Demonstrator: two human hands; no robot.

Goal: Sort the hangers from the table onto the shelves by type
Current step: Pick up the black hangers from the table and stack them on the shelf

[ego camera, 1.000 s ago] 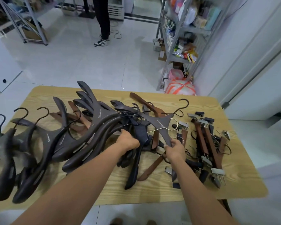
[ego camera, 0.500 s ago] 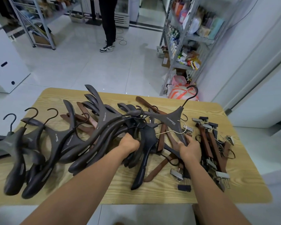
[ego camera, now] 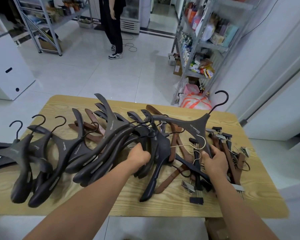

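- Nearest us, over the table, our left hand is curled tight round part of a bundle of dark wide-shouldered hangers. We hold that bundle firm so it does not slide while the other hand pulls.
- Our right hand grips one arm tip of a grey hanger, which is tilted up above the pile with its hook high over the far edge.
- We judge it best to lift it straight up, because a gold wire hook and the clip hangers lie just beside it and could snag.
- A tip hold gives little control, so moving the grip toward the neck would help.
- Beyond, the metal shelves stand well apart from the table. We cannot tell which level suits this type.
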